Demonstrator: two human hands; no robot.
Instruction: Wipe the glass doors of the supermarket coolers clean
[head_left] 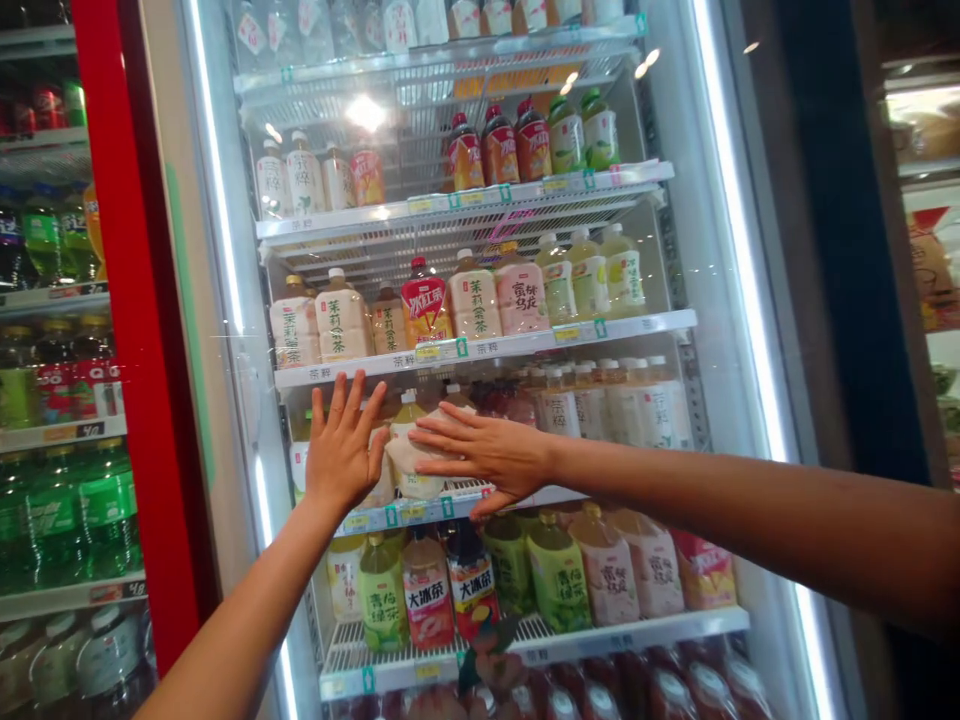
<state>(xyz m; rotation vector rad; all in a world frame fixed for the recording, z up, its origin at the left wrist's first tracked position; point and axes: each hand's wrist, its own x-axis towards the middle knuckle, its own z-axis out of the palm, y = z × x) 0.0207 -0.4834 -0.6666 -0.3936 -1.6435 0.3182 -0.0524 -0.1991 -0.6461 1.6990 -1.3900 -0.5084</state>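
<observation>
My left hand [341,450] lies flat on the glass door [697,400] of a lit drinks fridge, fingers spread and pointing up, holding nothing. My right hand [495,455] reaches in from the right with fingers stretched flat. It presses a white cloth [405,458] against the glass, just right of my left hand. Both hands sit level with the third shelf [570,340] of bottled tea. Behind the cloth and hands, the bottles are partly hidden.
Several wire shelves hold rows of tea and juice bottles [517,295]. A second cooler with a red frame [127,300] stands to the left, full of green soda bottles [97,510]. A dark pillar [832,250] and a shelf of goods stand on the right.
</observation>
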